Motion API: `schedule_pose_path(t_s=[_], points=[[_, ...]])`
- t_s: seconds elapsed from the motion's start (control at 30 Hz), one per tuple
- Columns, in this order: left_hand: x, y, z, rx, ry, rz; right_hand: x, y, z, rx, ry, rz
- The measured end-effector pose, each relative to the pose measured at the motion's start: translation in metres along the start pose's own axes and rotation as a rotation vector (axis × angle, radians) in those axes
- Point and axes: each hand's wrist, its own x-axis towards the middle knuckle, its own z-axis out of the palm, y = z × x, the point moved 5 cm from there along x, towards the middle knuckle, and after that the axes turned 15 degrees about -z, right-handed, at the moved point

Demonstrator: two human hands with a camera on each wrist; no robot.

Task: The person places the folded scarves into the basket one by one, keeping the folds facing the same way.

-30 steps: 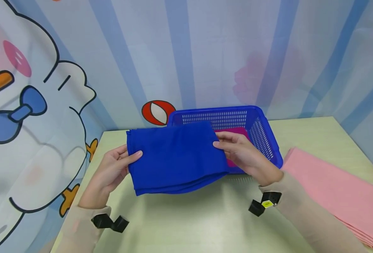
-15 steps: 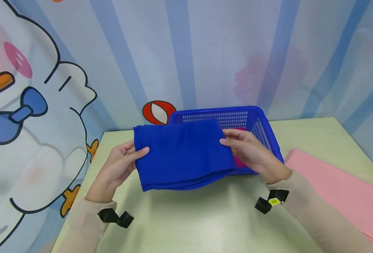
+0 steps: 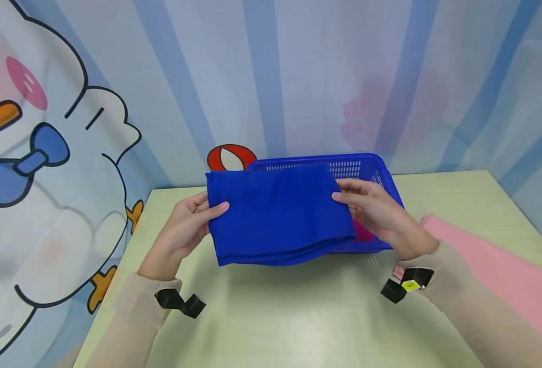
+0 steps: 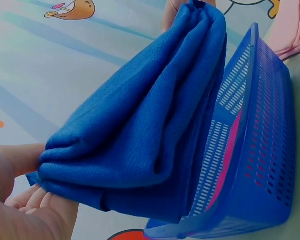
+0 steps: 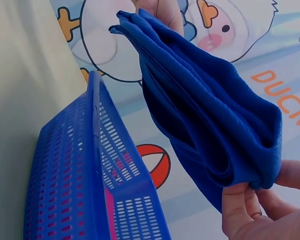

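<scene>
A folded blue cloth (image 3: 280,214), several layers thick, is held up in the air between both hands. My left hand (image 3: 185,227) pinches its left edge, thumb on the near face and fingers behind. At the opposite edge my right hand (image 3: 376,212) pinches it the same way. The layered folds of the cloth (image 4: 135,120) show from the side in the left wrist view. Just behind and below it stands a blue plastic basket (image 3: 376,166) with slotted walls, partly hidden by the cloth. Inside the basket lies something flat and magenta (image 3: 362,232).
On the table (image 3: 271,317), right of the basket, lies a folded pink cloth (image 3: 505,281), partly covered by the right sleeve. A printed cartoon backdrop (image 3: 298,76) rises behind the table's back edge.
Both hands have carried the blue cloth to the right and slightly up in the head view, so it covers more of the basket. The basket has stayed put.
</scene>
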Motion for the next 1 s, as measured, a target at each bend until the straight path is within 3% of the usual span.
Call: schedule_pose_path(t_s=[0.27,0.63,1.0], points=[[0.008,0.006,0.006,-0.002,-0.006,-0.007,0.002,-0.005,-0.006,-0.017,0.002,0.005],[0.015,0.011,0.016,-0.037,-0.069,-0.005,0.006,-0.006,-0.018,-0.064,-0.025,0.004],[0.023,0.016,0.023,-0.013,-0.058,-0.018,0.006,-0.009,-0.025,-0.076,-0.015,0.008]])
